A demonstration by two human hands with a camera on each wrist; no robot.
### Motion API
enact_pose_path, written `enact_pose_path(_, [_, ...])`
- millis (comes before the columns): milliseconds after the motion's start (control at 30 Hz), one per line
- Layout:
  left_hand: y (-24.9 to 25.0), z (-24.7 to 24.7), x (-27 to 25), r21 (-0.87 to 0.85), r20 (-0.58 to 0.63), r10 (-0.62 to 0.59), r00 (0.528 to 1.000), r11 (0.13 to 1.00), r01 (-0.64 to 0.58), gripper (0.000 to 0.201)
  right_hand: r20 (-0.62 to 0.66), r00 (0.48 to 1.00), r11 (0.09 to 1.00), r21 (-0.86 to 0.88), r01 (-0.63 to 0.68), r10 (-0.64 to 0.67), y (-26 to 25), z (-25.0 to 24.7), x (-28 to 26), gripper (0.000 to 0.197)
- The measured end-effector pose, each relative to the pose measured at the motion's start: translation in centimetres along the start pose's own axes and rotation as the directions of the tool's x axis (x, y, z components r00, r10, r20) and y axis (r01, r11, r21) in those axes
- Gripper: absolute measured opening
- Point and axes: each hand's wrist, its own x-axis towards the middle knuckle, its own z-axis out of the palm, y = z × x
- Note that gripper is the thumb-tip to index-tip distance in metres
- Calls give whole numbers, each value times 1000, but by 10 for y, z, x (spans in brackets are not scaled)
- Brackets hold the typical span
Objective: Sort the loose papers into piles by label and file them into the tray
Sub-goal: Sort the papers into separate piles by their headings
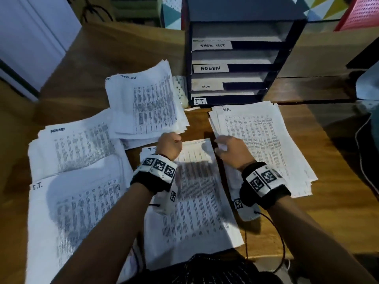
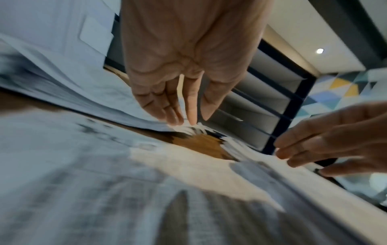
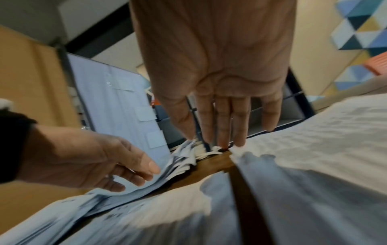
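Several printed paper piles lie on the wooden desk: TASK LIST pile point(image 1: 147, 103), ADMIN pile point(image 1: 75, 148), I.T. pile point(image 1: 73, 214), H.R. pile point(image 1: 262, 144) and a middle I.T. stack point(image 1: 196, 197). The dark blue tray point(image 1: 285, 64) with labelled slots stands at the back. My left hand point(image 1: 171, 145) hovers over the middle stack's top edge, its straight fingers point(image 2: 189, 114) touching the near corner of the TASK LIST pile. My right hand point(image 1: 228, 149) reaches with straight fingers point(image 3: 222, 132) to the H.R. pile's left edge. Neither hand holds a sheet.
A white power strip point(image 1: 180, 90) lies between the TASK LIST pile and the tray. Bare wood point(image 1: 201, 121) shows between the piles in front of the tray. A red perforated basket point(image 1: 361, 13) sits at the far right. Cables point(image 1: 274, 238) trail from my wrists.
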Motion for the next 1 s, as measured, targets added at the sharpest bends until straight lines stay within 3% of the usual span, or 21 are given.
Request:
enact_pose_path(100, [-47,-16,1,253,38,-170,985,955,155,49,203,973,990,-63,124,-109,-25,28,-5,29])
enact_pose_path(200, [-73,-21,-7,377,70,-232,970,906,190,79,344,931,968,-167,185,-118,-39,55,-13,29])
enact_pose_path(267, [-79,-20,-12,405,63,-202,977,900,160,81,350,924,948,-215,237,-152,-43,69,-19,31])
enact_pose_path(367, [-76,-19,-16,421,72,-201,977,894,153,66,261,942,920,-271,282,-212,-47,80,-28,38])
enact_pose_path(467, [-76,-19,-15,330,61,-194,979,930,164,68,227,948,914,-290,284,-223,-46,85,-31,39])
enact_pose_path(600, [-74,-20,-20,73,36,-166,985,984,163,66,214,956,926,-276,257,-202,-43,89,-31,43])
enact_pose_path(700, [-73,-20,-29,-46,116,-69,991,996,75,44,124,978,967,-171,187,-167,-43,92,-34,74])
enact_pose_path(800, [-72,-22,-45,-275,317,50,947,960,41,55,36,989,968,-201,149,-145,-45,90,-35,103])
enact_pose_path(867, [-70,-26,-52,-315,426,76,901,947,69,54,26,985,933,-316,172,-173,-47,87,-37,97])
enact_pose_path(900, [-70,-29,-53,-303,471,88,877,951,67,63,13,978,906,-375,196,-206,-49,85,-38,86])
enact_pose_path(967, [-68,-36,-51,-280,536,131,834,960,29,99,-70,962,861,-467,202,-264,-51,84,-40,50])
enact_pose_path(1000, [-68,-38,-50,-298,526,144,838,954,23,114,-99,950,844,-494,211,-295,-52,83,-41,32])
